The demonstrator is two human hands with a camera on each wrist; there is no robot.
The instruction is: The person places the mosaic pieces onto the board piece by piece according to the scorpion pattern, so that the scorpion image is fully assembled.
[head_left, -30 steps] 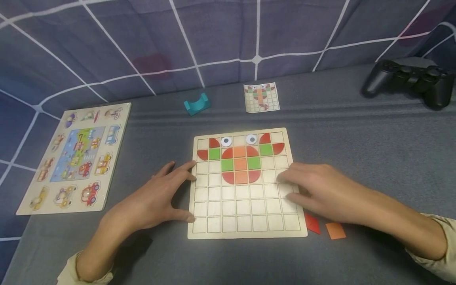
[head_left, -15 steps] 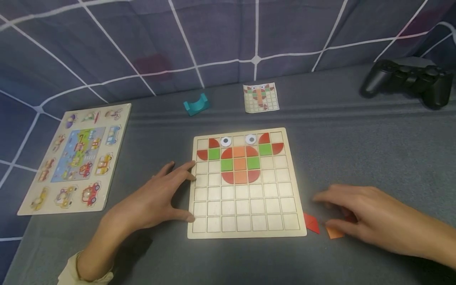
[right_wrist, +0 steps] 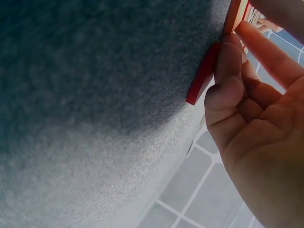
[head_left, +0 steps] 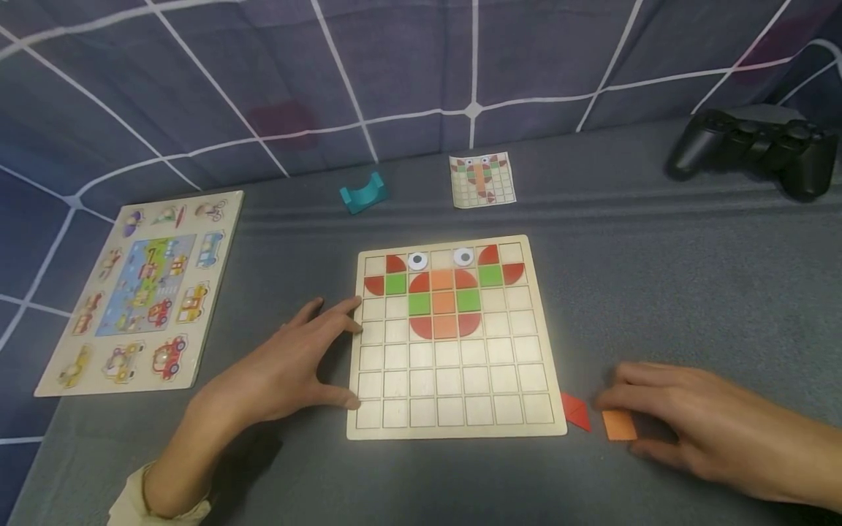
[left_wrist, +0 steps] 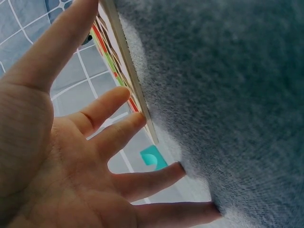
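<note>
In the head view my left hand (head_left: 279, 369) lies at the left side of a square wooden grid board (head_left: 450, 383), fingers spread. Its thumb and fingertips touch the board's edge, also seen in the left wrist view. Red quarter-circle tiles, green and orange squares, and two googly eyes (head_left: 463, 256) fill part of the upper grid. Right of the board, my right hand (head_left: 697, 427) has thumb and fingertips at opposite sides of an orange square tile (head_left: 619, 426). A red tile (right_wrist: 204, 73) lies under its curled fingers in the right wrist view. Red triangle tiles (head_left: 575, 411) lie by the board's corner.
A small pattern card (head_left: 483, 180) lies behind the board, with a teal curved block (head_left: 365, 194) to its left. A vehicle peg puzzle (head_left: 141, 292) stands at the far left. A black game controller (head_left: 756, 152) sits at the back right.
My right hand has moved from the board's right edge toward me and to the right, down around the orange tile. My left hand has stayed at the board's left edge.
</note>
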